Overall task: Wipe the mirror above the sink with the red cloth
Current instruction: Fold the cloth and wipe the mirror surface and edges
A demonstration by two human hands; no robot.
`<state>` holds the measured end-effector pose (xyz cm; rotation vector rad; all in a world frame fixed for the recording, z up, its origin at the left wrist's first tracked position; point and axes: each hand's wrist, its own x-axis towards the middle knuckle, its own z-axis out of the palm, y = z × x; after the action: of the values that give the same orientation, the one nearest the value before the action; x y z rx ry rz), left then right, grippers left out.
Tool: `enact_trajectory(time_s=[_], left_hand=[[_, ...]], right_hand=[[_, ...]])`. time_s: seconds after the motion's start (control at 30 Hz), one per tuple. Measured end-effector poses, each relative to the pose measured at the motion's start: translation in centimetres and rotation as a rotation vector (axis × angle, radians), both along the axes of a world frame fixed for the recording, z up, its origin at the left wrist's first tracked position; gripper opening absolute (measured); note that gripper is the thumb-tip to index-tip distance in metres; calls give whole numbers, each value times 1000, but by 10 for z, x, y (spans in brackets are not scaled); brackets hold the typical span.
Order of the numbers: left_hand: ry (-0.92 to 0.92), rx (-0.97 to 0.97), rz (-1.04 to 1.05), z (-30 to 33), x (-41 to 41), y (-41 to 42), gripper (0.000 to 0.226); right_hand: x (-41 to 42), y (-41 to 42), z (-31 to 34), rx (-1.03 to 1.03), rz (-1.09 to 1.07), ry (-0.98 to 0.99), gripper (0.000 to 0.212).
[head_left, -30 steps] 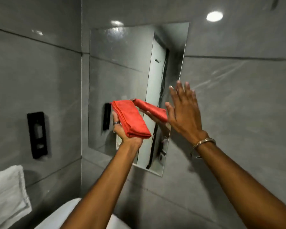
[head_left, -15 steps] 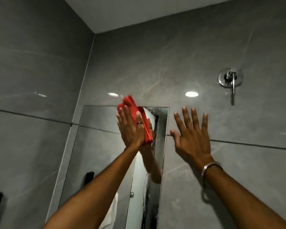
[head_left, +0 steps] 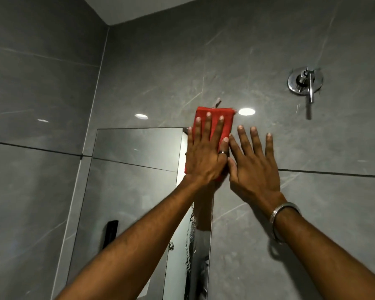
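Two hands work high on the wall: left hand [head_left: 205, 156], flat and spread, has slid the red cloth [head_left: 214, 124] rightward over the mirror [head_left: 134, 169]'s top corner; right hand [head_left: 254, 167] braces open on tile, signalling the upper edge is nearly wiped.

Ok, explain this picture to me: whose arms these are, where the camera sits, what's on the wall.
There is no machine here: a person works with bare hands, and a camera worn on the head looks up along both arms. The left hand presses a folded red cloth flat against the top right corner of the mirror; the cloth also laps onto the grey wall tile above. The right hand rests open on the tile beside it, holding nothing, with a metal bangle on its wrist. Further right sits a chrome wall valve.
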<state>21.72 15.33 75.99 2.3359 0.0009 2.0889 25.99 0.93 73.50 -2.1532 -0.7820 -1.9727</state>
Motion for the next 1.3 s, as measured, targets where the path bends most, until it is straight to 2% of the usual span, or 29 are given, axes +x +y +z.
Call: enact_trajectory(time_s=[0.13,0.23,0.47,0.57,0.73,0.8,0.87,1.0,1.07,1.17,1.3], left_hand=[[38,28,-27,-28,-1,14,66],[47,-29,-33,-47,-4,33,68],[-8,-257,32,6,-1,30,72],[-23,-174,-8,3,-1,29,71],[8,117,-39,-42,-2,35,64],[26,177,-25,-61,-5,50,63],[35,98,1,-68,-8,66,63],[-38,-347,24,-40,-3,57,73],[-28,-410,36,-25,1,45,80],[-13,-164,29,-30,4,39,70],[27,94,-33,-80,-4,49,63]], right_hand=[[2,-3,-9,4,12,5,69],[2,-7,-17,15,13,6,68],[1,-7,-20,17,5,10,68],[3,-7,-24,23,5,14,68],[1,-8,-27,19,10,29,67],[-1,-10,-30,10,21,45,67],[-2,-12,-33,1,38,57,67],[-4,-13,-36,4,28,42,67],[-3,-12,-35,5,24,33,67],[1,-12,-35,9,16,26,67],[2,-10,-38,25,27,14,67]])
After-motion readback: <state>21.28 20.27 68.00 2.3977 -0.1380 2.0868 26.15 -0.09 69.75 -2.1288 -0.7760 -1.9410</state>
